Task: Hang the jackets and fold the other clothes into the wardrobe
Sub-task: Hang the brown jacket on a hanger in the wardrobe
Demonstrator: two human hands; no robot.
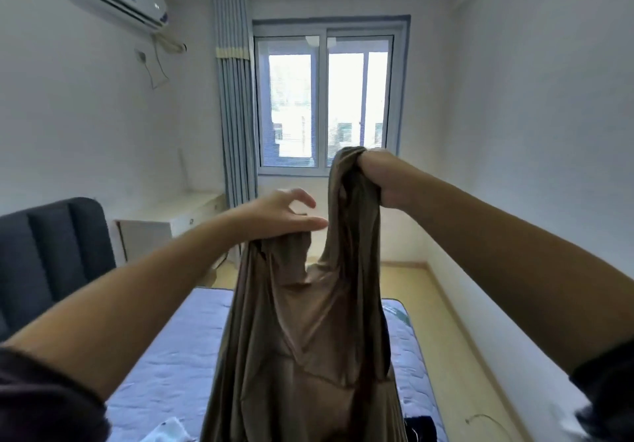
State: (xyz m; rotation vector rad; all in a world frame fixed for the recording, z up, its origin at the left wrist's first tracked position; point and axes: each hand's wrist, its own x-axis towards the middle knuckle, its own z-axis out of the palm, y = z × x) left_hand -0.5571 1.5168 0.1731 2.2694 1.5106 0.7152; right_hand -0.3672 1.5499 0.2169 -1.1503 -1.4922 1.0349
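An olive-brown garment (308, 338) of thin shiny cloth hangs in the air over the bed, filling the middle and bottom of the head view. My right hand (377, 180) grips one bunched top corner, raised in front of the window. My left hand (284, 215) is lower and further left, its thumb side resting on the other top edge of the cloth, fingers spread and loosely bent; whether it pinches the cloth is hidden underneath. The wardrobe is out of view.
A bed with a pale blue mattress (171, 366) and a dark padded headboard (51, 253) lies below. White and dark items (420, 424) lie at its near end. A white desk (164, 222), curtain (236, 98) and window (326, 98) stand beyond. Wooden floor (456, 356) runs along the right.
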